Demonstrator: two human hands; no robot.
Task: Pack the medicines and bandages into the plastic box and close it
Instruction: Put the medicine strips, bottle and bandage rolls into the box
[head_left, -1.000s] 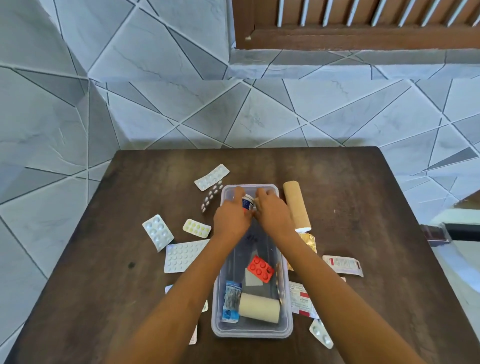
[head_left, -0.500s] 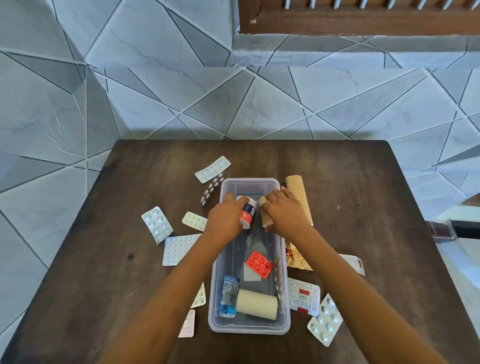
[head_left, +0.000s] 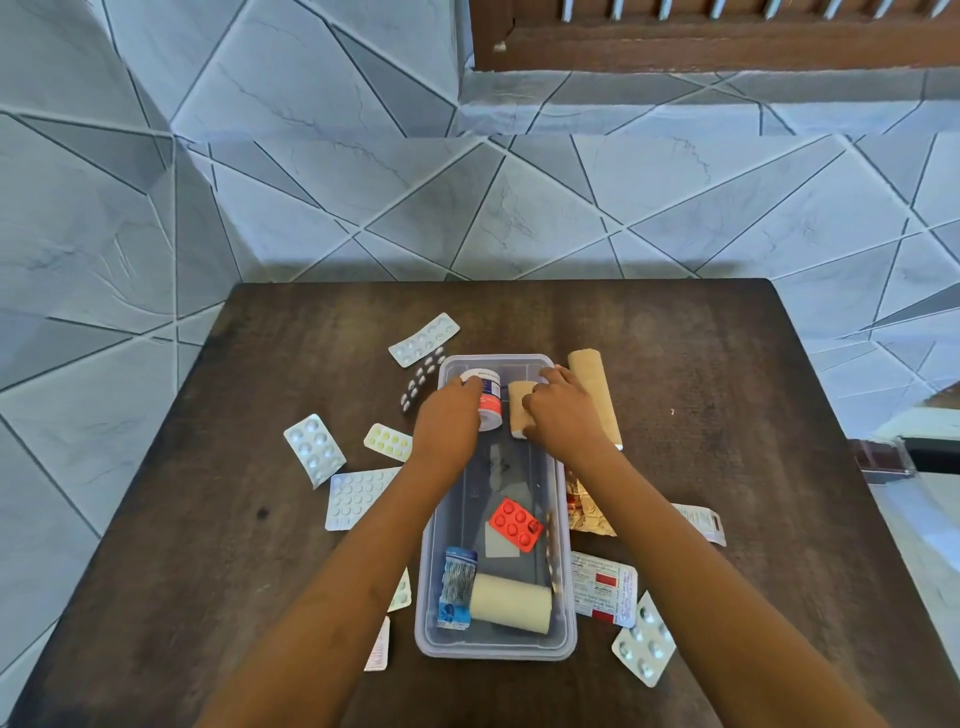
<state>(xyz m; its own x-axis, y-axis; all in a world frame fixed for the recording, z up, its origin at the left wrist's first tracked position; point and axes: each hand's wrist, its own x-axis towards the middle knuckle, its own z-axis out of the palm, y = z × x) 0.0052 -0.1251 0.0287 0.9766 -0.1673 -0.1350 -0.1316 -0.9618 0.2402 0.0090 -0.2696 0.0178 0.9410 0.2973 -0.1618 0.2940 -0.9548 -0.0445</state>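
left hand (head_left: 451, 415) clamped on small medicine bottle (head_left: 487, 397), right hand (head_left: 563, 415) on short bandage roll (head_left: 519, 408), both over plastic box (head_left: 496, 647) far end. bottle probably rigid, slick; roll soft, light—grip mid-body.

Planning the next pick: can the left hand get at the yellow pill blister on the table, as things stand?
Probably yes, once freed. The yellow pill blister lies flat on bare table just left of the left hand, with nothing on top of it. But that hand is holding the small medicine bottle over the plastic box.
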